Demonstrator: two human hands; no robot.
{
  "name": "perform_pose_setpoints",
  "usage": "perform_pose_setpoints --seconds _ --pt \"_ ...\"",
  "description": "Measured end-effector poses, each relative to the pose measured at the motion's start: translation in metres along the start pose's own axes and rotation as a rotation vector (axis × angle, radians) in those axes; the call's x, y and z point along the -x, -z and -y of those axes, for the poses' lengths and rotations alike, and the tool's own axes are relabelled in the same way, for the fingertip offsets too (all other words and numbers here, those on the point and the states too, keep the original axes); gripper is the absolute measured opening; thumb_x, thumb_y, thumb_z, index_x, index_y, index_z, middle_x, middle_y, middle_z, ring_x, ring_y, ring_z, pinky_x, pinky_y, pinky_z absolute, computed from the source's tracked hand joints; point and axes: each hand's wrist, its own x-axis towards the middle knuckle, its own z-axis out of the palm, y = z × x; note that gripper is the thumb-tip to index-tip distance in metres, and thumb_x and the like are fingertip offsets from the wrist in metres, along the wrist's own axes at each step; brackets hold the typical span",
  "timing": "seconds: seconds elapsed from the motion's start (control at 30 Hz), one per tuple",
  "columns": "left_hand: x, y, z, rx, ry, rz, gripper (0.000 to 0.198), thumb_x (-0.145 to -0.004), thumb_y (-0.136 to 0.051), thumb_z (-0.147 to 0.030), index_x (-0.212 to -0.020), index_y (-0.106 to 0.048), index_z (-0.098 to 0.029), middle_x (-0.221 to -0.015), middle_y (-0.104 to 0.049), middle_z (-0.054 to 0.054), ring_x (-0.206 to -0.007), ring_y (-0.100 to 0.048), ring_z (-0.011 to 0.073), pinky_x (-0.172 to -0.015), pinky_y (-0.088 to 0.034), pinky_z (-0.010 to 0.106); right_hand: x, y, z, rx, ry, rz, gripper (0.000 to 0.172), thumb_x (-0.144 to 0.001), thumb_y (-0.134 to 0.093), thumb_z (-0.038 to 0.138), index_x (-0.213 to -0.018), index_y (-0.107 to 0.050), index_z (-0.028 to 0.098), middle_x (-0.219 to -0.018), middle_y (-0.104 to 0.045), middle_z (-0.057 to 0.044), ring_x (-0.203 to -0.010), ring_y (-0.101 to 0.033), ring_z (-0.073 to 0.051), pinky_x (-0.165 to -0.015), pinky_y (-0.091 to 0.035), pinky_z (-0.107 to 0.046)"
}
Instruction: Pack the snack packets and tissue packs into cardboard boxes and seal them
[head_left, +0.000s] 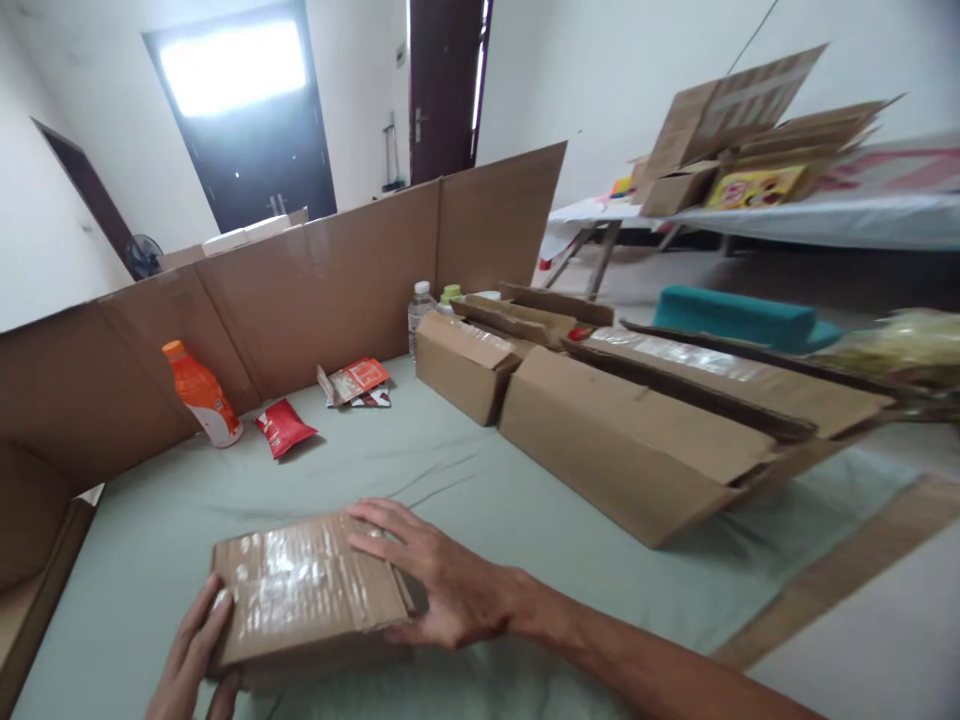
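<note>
A small brown cardboard box (pixel 300 590), with clear tape across its top, is held between my two hands over the green cloth (pixel 420 490). My left hand (pixel 191 650) grips its left end, thumb and fingers on the near corner. On the right end, my right hand (pixel 435 580) has its fingers over the top edge and its thumb low on the near side. The underside of the box is hidden, so I cannot tell whether it touches the cloth.
Behind the box stand an orange bottle (pixel 202 395), a red packet (pixel 285 428) and flat packets (pixel 358 382). To the right are a long open carton (pixel 600 440), a smaller carton (pixel 465 365) and a clear bottle (pixel 421 310). A cardboard wall (pixel 337 270) borders the back.
</note>
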Motion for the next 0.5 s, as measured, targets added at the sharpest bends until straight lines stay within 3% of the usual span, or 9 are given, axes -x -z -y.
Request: perform_pose_setpoints --seconds 0.07,0.13,0.2,0.27,0.33,0.4,0.5 --pt "-0.042 -0.022 -0.008 0.082 -0.034 0.108 0.056 -0.1 -0.049 -0.02 -0.153 -0.046 -0.036 -0.161 -0.046 0.008 -0.146 -0.049 0.0299 -0.113 -0.05 0.046 0.023 0.013 -0.011 0.084 -0.098 -0.063 0.083 -0.083 -0.075 0.049 -0.152 -0.044 0.015 -0.156 -0.044 -0.025 -0.146 -0.039 -0.037 -0.116 -0.04 -0.057" --pt "-0.09 -0.056 -0.022 0.176 0.04 0.086 0.047 -0.1 -0.047 -0.021 -0.145 -0.057 -0.031 -0.161 -0.046 0.01 -0.147 -0.047 0.0304 -0.118 -0.044 0.05 0.047 0.028 -0.03 0.218 -0.216 -0.155 0.074 -0.089 -0.07 0.044 -0.153 -0.044 0.018 -0.156 -0.044 -0.022 -0.144 -0.042 -0.036 -0.114 -0.042 -0.056" --pt "-0.131 -0.096 -0.04 0.191 0.082 0.045 0.055 -0.098 -0.049 -0.018 -0.153 -0.047 -0.025 -0.167 -0.034 0.014 -0.152 -0.039 0.0311 -0.122 -0.038 0.053 0.065 0.042 -0.054 0.382 -0.334 -0.284 0.067 -0.091 -0.066 0.044 -0.151 -0.047 0.02 -0.153 -0.048 -0.021 -0.139 -0.047 -0.036 -0.111 -0.045 -0.056" --pt "-0.156 -0.134 -0.062 0.208 0.091 0.049 0.067 -0.094 -0.055 -0.018 -0.158 -0.036 -0.02 -0.171 -0.024 0.018 -0.155 -0.032 0.0328 -0.123 -0.035 0.055 0.072 0.055 -0.081 0.547 -0.456 -0.426 0.063 -0.091 -0.064 0.047 -0.146 -0.052 0.017 -0.148 -0.052 -0.022 -0.133 -0.051 -0.038 -0.109 -0.045 -0.059" --pt "-0.161 -0.164 -0.082 0.222 0.066 0.1 0.071 -0.089 -0.061 -0.018 -0.157 -0.038 -0.02 -0.171 -0.023 0.02 -0.155 -0.032 0.0333 -0.122 -0.037 0.054 0.067 0.063 -0.108 0.685 -0.588 -0.543 0.064 -0.091 -0.063 0.05 -0.141 -0.054 0.012 -0.146 -0.052 -0.026 -0.132 -0.05 -0.042 -0.108 -0.044 -0.062" --pt "-0.148 -0.183 -0.094 0.225 0.036 0.17 0.073 -0.083 -0.067 -0.016 -0.153 -0.045 -0.021 -0.17 -0.024 0.02 -0.154 -0.035 0.0343 -0.119 -0.042 0.053 0.053 0.066 -0.13 0.773 -0.718 -0.613 0.069 -0.091 -0.062 0.05 -0.141 -0.051 0.004 -0.148 -0.046 -0.033 -0.136 -0.044 -0.047 -0.109 -0.041 -0.063" --pt "-0.113 -0.188 -0.088 0.194 0.03 0.251 0.072 -0.076 -0.069 -0.011 -0.146 -0.054 -0.021 -0.169 -0.025 0.021 -0.15 -0.041 0.037 -0.114 -0.048 0.053 0.029 0.062 -0.149 0.801 -0.835 -0.633 0.078 -0.092 -0.061 0.049 -0.146 -0.042 -0.004 -0.153 -0.036 -0.039 -0.143 -0.033 -0.051 -0.111 -0.037 -0.065"
